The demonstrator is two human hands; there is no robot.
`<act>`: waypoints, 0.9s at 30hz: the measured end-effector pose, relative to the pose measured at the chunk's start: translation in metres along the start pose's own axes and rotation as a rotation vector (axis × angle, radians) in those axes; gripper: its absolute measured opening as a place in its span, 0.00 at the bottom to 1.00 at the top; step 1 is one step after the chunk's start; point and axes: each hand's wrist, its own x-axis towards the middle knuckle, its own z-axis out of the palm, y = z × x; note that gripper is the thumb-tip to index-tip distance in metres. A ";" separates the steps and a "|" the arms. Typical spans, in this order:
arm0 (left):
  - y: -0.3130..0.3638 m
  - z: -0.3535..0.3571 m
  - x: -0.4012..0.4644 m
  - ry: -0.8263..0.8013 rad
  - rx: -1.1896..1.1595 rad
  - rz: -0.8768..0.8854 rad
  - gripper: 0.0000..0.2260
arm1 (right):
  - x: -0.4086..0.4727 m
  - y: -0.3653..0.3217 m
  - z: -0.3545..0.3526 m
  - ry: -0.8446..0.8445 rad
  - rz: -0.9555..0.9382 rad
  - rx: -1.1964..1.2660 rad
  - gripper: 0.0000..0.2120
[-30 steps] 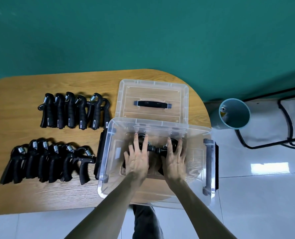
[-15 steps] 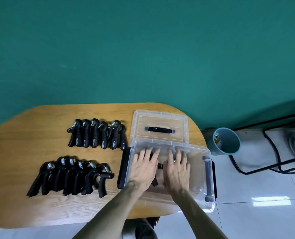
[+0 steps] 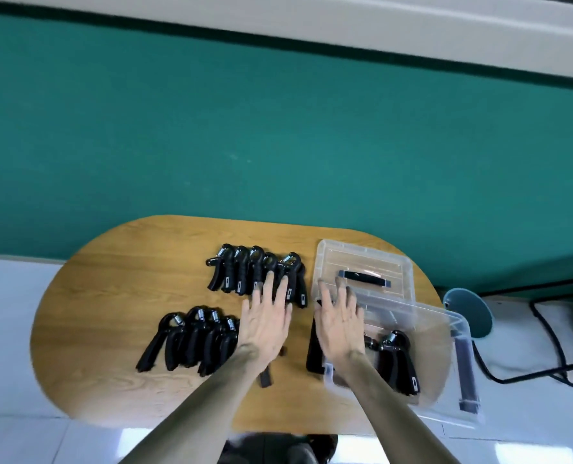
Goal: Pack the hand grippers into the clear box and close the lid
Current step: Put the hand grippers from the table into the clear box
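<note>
Both hands are spreading open and empty — left hand (image 3: 267, 324) over the far row of grippers (image 3: 256, 275), right hand (image 3: 340, 321) at the box (image 3: 442, 333) rim. Advisable: grasping handles together, laying them flat beside the packed grippers (image 3: 397, 358).

Clear glossy plastic box (image 3: 429, 329); matt black hand grippers (image 3: 255, 272); wood-grain table (image 3: 111, 313).

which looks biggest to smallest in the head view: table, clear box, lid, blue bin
1. table
2. clear box
3. lid, though it sits farther from the camera, so box versus lid is unsure
4. blue bin, partly hidden
</note>
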 end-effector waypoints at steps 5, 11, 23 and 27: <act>-0.066 0.001 -0.017 -0.044 0.017 -0.099 0.27 | 0.007 -0.056 0.007 -0.025 -0.081 0.004 0.24; -0.126 0.021 -0.025 -0.143 -0.032 -0.214 0.27 | 0.024 -0.109 0.033 -0.087 -0.174 -0.024 0.24; -0.236 0.092 -0.019 -0.269 -0.086 -0.369 0.34 | 0.100 -0.197 0.109 -0.270 -0.302 -0.023 0.26; -0.262 0.115 -0.019 -0.348 -0.140 -0.374 0.37 | 0.129 -0.220 0.137 -0.279 -0.292 -0.008 0.28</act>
